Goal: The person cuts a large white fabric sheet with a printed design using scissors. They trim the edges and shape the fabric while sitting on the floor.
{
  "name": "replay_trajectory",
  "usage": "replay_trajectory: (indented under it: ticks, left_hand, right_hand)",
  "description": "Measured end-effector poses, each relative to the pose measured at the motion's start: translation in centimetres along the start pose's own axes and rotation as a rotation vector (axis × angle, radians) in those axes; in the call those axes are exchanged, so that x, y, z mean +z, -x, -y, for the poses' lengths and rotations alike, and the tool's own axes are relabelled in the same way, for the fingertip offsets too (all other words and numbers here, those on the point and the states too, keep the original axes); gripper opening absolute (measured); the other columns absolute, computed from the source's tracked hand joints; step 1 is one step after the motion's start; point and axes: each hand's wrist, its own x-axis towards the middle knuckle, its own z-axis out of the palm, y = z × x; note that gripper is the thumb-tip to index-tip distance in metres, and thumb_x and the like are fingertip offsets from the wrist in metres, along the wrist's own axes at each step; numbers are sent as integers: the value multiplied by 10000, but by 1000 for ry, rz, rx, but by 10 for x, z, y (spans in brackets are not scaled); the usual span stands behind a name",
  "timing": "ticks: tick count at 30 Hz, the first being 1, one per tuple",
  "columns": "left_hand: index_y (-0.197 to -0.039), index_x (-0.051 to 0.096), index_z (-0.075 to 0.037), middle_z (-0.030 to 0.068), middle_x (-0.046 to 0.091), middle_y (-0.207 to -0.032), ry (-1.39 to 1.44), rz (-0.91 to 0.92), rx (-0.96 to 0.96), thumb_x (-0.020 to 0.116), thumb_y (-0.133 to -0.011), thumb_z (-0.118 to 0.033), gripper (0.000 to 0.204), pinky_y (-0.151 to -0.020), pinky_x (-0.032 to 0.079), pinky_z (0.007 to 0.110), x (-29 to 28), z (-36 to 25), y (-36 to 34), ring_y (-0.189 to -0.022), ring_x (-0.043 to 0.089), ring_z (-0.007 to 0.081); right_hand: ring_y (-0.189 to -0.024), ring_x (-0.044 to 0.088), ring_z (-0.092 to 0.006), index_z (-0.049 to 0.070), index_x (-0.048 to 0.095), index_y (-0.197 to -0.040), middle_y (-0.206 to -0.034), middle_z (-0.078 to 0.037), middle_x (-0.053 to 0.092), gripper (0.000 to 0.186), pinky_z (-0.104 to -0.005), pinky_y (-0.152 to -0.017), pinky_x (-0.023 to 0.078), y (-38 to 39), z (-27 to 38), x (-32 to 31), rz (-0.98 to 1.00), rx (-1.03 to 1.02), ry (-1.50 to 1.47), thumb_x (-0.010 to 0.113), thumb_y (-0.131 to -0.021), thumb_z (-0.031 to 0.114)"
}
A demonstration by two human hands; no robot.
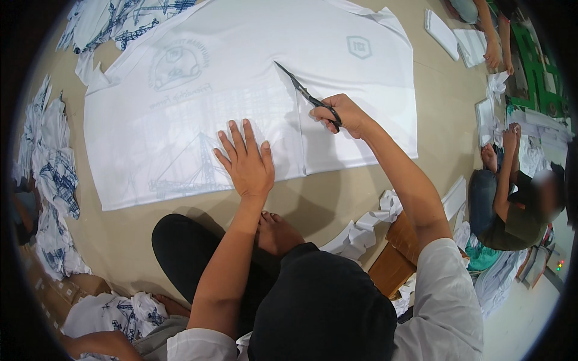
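A large white cloth (241, 54) lies spread over the floor in front of me, with pale blue drawings showing faintly through it. My right hand (344, 115) grips black-handled scissors (306, 94) by the finger loops. Their blades point away and to the left, appear together, and lie over the cloth near a small pucker. From the cloth's near edge a slit runs away from me toward the blades. Left of this slit, my left hand (248, 165) rests flat on the cloth with its fingers spread.
Printed cloth pieces (57, 174) are heaped along the left. White folded stacks (442, 34) lie at the far right. Crumpled white strips (361, 231) and a brown wooden piece (391, 253) are beside my right knee. A seated person (512, 198) and other people work around me.
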Motion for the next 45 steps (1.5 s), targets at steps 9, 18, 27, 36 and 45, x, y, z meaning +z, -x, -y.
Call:
replay_trajectory:
  ticks: [9,18,27,36,45]
  left_hand:
    - [-1694,301,-126,178,202,-1772,13,11,-3,417,-1099,-432,679,-1280,10,669,0,1,0,-1629,93,466]
    - [-1697,299,-130,190,218,-1765,9,-9,10,403,-1099,-417,671,-1275,26,669,0,-1,0,-1622,111,483]
    - [-1698,295,-135,192,220,-1764,0,-9,7,391,-1104,-409,662,-1273,31,668,0,1,0,-1620,116,486]
    - [-1701,282,-128,185,198,-1771,-8,6,1,398,-1104,-432,679,-1278,12,665,-1,1,0,-1627,92,473]
    - [-1700,289,-137,187,211,-1768,8,4,1,380,-1107,-426,666,-1277,24,664,0,0,0,-1624,106,478]
  right_hand:
    - [-468,495,-91,47,652,-747,-601,3,543,288,-267,-481,396,4,12,14,-55,14,-66,793,-862,269]
    - [-447,497,-87,53,652,-761,-633,3,563,301,-255,-452,386,-9,17,22,-39,-44,-135,801,-861,296]
    - [-457,507,-88,35,669,-794,-623,-4,574,306,-253,-466,397,-10,15,33,-78,-29,-159,828,-846,291]
    - [-469,497,-98,60,640,-751,-605,9,539,300,-270,-476,387,-8,15,45,-92,-48,-170,808,-843,291]
    - [-473,492,-113,63,613,-723,-615,5,529,309,-275,-468,383,-24,27,55,-114,-67,-254,795,-831,288]
